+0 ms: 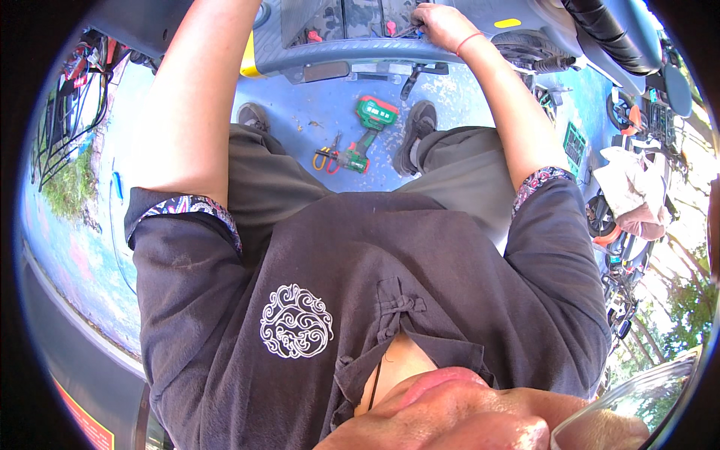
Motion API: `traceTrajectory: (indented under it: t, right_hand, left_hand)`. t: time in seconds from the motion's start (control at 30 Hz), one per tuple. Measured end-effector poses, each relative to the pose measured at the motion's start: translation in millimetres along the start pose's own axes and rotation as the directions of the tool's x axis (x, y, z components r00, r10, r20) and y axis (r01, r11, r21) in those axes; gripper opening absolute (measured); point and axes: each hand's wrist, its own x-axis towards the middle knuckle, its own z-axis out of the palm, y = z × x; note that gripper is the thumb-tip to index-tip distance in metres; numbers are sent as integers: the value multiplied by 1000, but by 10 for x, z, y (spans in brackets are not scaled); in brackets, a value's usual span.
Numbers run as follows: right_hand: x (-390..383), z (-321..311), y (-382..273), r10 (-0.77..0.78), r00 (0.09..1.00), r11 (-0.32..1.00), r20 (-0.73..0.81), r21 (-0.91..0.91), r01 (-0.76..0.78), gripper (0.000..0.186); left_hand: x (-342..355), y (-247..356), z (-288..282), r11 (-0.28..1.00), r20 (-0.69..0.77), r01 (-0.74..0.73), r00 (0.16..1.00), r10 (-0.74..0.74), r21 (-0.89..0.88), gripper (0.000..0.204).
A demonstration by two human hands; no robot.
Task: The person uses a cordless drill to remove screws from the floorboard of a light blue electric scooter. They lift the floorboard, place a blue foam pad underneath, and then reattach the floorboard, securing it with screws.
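Observation:
My right hand (446,27) reaches over the grey footboard rim (352,51) of a scooter, fingers pinched together at the right side of an open floor compartment. A thin dark piece shows by the fingertips; I cannot make out what it is or whether they hold it. Dark battery-like blocks (363,16) sit in the compartment. A red connector (391,28) lies just left of that hand, and another red piece (314,36) is farther left. My left forearm (199,97) runs past the top edge, so the left hand is out of sight.
Between my feet on the blue floor lies a green-and-red cordless power tool (367,139). Beside its chuck are hand tools with yellow handles (321,159) and red handles (332,166). A scooter wheel (525,45) stands at the right. Several vehicles and a pale cloth (626,180) are farther right.

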Motion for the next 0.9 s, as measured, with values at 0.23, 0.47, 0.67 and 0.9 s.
traceTrajectory:
  t: [0.23,0.47,0.67,0.9]
  right_hand:
    - [-98,-113,-246,-67,998,996,20,-56,68,24]
    - [-201,-583,-516,-22,884,987,-467,-149,-54,18]
    - [-265,82,-267,143,931,987,-336,122,-108,15]
    - [-254,-9,-318,414,856,889,-310,340,-307,22]
  left_hand:
    - [-33,52,92,998,-114,-8,993,15,68,70]
    - [-32,45,195,994,-129,6,992,8,113,69]
    - [-43,11,486,993,-97,38,995,-27,114,76]
    - [269,-402,1141,767,-234,223,967,-98,602,105]
